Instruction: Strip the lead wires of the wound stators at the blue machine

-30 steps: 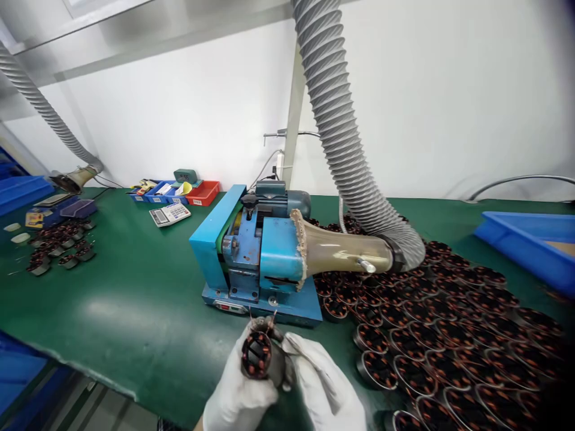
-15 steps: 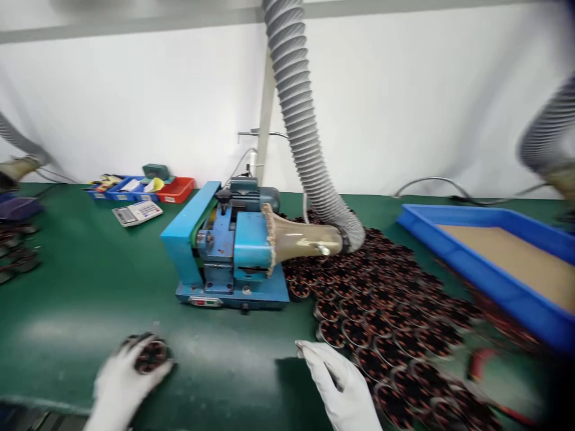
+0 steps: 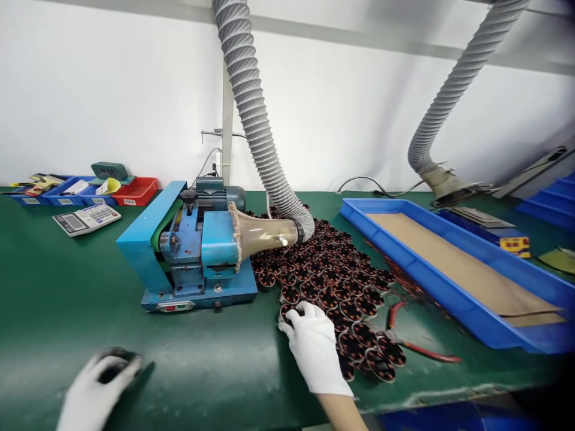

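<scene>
My left hand (image 3: 96, 386), in a white glove, is closed around a motor stator (image 3: 117, 354) low over the left front of the green table. The stator's dark side shows between thumb and fingers. My right hand (image 3: 312, 344), also gloved, reaches to the near left edge of a spread of stators with black faces and copper windings (image 3: 330, 275). Its thumb and fingertips curl round one motor stator (image 3: 286, 311), partly hidden under the fingers. Right of that hand lie pliers with red handles (image 3: 426, 351), touching the stators.
A blue belt grinding machine (image 3: 191, 239) stands behind my hands, joined to a grey duct hose (image 3: 258, 120). At right is a long blue tray (image 3: 426, 281) lined with brown board. A calculator (image 3: 87, 219) and small bins, including a red bin (image 3: 137, 191), sit back left.
My view has swung to the right. The right hand has gone from beside the spread onto a stator at its edge. My left hand has kept its stator and tilted it.
</scene>
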